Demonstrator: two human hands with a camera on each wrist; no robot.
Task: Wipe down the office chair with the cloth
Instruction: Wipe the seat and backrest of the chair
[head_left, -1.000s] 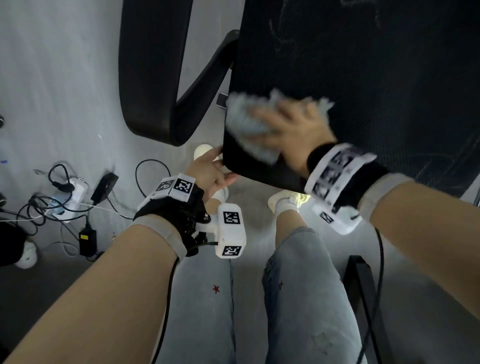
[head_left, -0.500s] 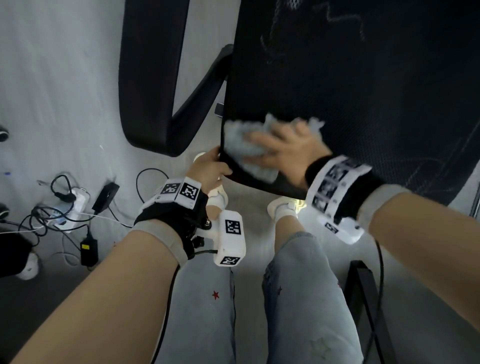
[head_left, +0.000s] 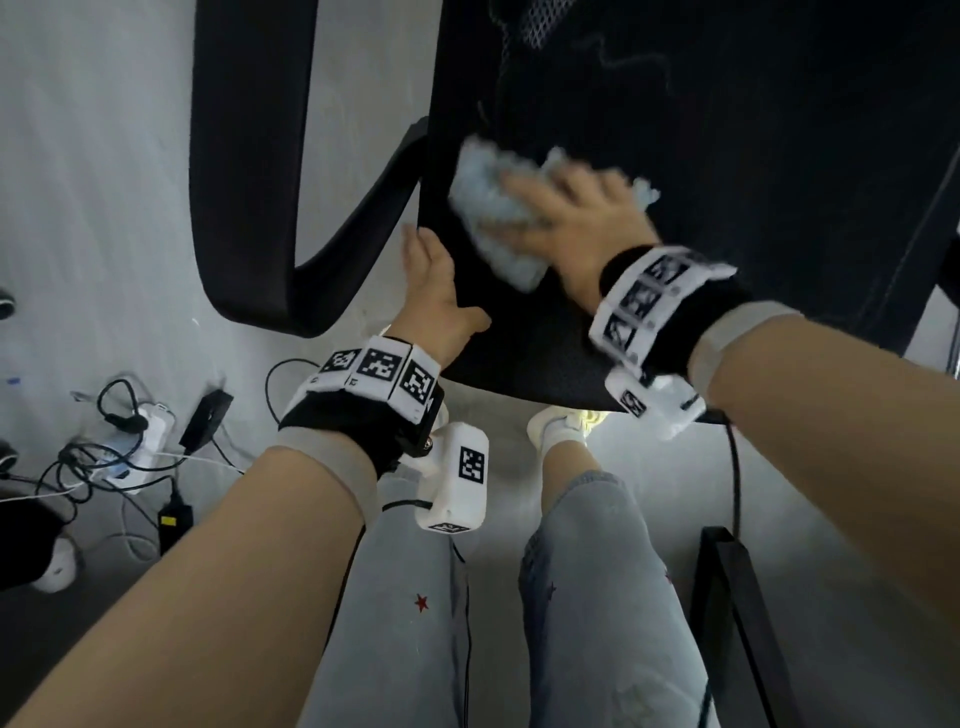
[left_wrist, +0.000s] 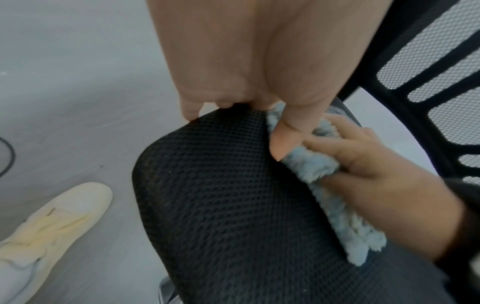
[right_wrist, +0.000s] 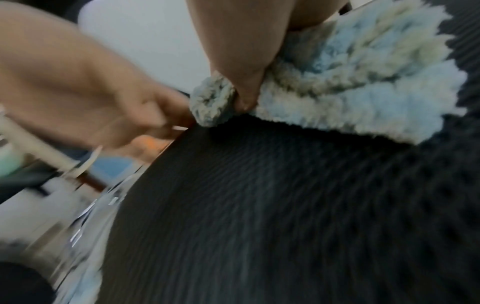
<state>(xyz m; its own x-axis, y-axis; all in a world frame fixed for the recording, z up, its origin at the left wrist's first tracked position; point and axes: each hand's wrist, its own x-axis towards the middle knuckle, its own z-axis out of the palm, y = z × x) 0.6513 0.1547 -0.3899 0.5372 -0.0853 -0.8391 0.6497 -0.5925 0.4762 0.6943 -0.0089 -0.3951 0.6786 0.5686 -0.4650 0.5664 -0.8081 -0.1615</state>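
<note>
The black mesh chair seat (head_left: 545, 353) fills the upper right of the head view. My left hand (head_left: 434, 286) grips its front left corner, fingers curled over the edge and thumb on top, as the left wrist view (left_wrist: 259, 98) shows. A fluffy pale blue cloth (head_left: 488, 213) lies bunched on the seat just beyond that corner. My right hand (head_left: 571, 218) holds it down against the mesh, fingers spread over it and thumb dug into its folds (right_wrist: 241, 92). The cloth (left_wrist: 319, 170) nearly touches my left thumb. The right wrist view is blurred by motion.
A black curved armrest (head_left: 244, 156) stands left of the seat. The mesh backrest (left_wrist: 428, 72) rises behind. On the grey floor at left lie a power strip (head_left: 150, 426) and tangled cables. My legs and pale shoes (left_wrist: 52, 226) are under the seat; a black frame (head_left: 737, 597) stands lower right.
My right hand has slid the cloth from the seat's front left corner farther back over the mesh. My left hand has gone from loose to gripping the corner.
</note>
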